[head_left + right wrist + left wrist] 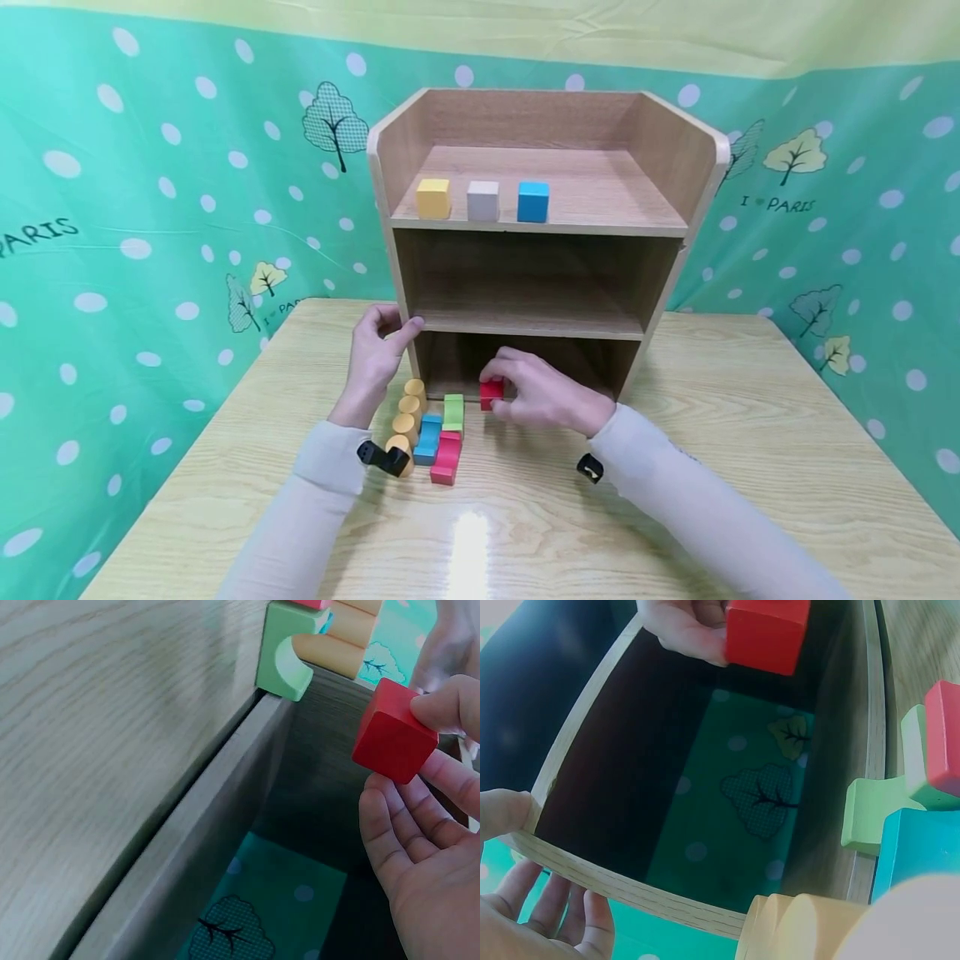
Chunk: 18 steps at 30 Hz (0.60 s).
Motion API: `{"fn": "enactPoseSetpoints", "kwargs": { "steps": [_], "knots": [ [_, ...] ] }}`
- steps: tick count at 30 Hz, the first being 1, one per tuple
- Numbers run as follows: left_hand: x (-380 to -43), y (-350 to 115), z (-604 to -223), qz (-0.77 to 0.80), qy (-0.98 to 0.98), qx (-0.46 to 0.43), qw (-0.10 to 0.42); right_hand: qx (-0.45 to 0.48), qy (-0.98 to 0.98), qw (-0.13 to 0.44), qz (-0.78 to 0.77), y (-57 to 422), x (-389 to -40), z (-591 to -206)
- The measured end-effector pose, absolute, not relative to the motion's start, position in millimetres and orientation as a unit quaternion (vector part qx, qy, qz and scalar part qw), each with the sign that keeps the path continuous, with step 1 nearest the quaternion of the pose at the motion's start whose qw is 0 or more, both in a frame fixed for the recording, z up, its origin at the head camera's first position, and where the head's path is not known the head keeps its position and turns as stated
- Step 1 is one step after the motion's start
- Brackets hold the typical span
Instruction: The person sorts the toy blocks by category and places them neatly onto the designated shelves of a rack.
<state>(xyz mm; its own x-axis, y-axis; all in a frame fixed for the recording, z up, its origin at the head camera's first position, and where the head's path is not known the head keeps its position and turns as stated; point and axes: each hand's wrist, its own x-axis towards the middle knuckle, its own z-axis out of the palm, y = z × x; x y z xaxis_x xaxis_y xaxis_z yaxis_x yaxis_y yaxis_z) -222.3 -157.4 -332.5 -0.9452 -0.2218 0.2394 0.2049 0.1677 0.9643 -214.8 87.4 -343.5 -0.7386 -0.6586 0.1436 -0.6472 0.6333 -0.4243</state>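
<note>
Between thumb and fingers my right hand (536, 390) pinches a red cube (394, 731) at the front of the lowest compartment of a wooden shelf (525, 325). In the left wrist view, the same red cube (765, 636) shows against the dark compartment. My left hand (377, 354) grips the shelf's left side panel, its thumb on the front edge and its fingers around the outer side. Left of the red cube, a green arch block (453, 412), a blue arch block (428, 439) and a red arch block (447, 458) lie on the table.
Several tan cylinders (405, 427) stand in a row below the shelf's left corner. On the top shelf sit a yellow cube (433, 200), a white cube (483, 202) and a blue cube (533, 202). A patterned green curtain (187, 192) hangs behind the table (750, 417).
</note>
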Motion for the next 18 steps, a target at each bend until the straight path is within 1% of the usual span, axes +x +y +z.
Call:
{"fn": "enactPoseSetpoints", "kwargs": {
  "steps": [6, 18],
  "knots": [
    [-222.0, -157.1, -332.1, -0.642, -0.749, 0.010, 0.165, -0.365, 0.902, 0.001, -0.230, 90.8, -212.2, -333.6],
    [-221.8, -157.4, -332.3, -0.643, -0.747, 0.007, 0.169, -0.392, 0.892, -0.040, -0.222, 104.0, -208.1, -308.2]
  ]
}}
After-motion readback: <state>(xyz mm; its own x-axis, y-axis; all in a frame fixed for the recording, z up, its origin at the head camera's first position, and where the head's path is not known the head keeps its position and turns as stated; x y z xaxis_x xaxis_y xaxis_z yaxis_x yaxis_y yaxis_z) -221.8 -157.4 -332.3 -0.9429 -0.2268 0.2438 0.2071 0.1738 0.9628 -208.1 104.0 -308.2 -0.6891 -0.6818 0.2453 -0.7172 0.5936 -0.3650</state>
